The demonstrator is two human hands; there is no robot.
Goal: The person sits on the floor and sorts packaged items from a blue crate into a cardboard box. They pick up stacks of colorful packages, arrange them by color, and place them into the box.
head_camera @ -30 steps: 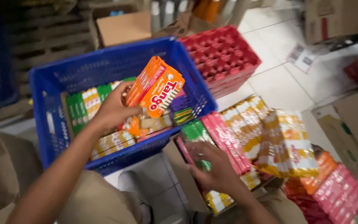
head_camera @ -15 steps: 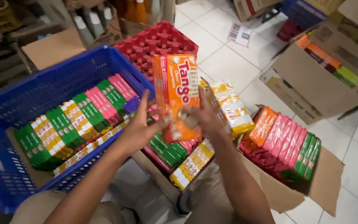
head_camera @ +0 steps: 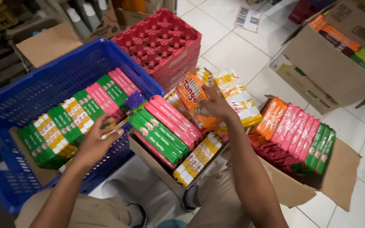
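The right hand (head_camera: 216,103) grips an orange pack (head_camera: 195,95), fingers wrapped round its right edge, holding it tilted above the middle carton (head_camera: 157,166); the pack sits just over the red and green packs (head_camera: 165,131) that stand on edge in that carton, with yellow packs (head_camera: 197,158) lying at the carton's near end. Behind the hand lies a stack of yellow-and-white packs (head_camera: 237,95) on the floor. The left hand (head_camera: 96,141) hangs open with fingers loosely curled, holding nothing, at the near rim of the blue crate (head_camera: 34,95); its fingertips lie just beside the rows of green, yellow and pink packs (head_camera: 77,118) stood upright in the crate. A purple pack (head_camera: 134,100) shows at the crate's right end. Behind the crate stands a stack of red trays (head_camera: 161,40). To the right an open carton (head_camera: 313,190) holds orange, pink and green packs on edge (head_camera: 296,131); farther back another carton (head_camera: 330,67) holds more packs. The person's knees show at the bottom, over white floor tiles (head_camera: 233,46).
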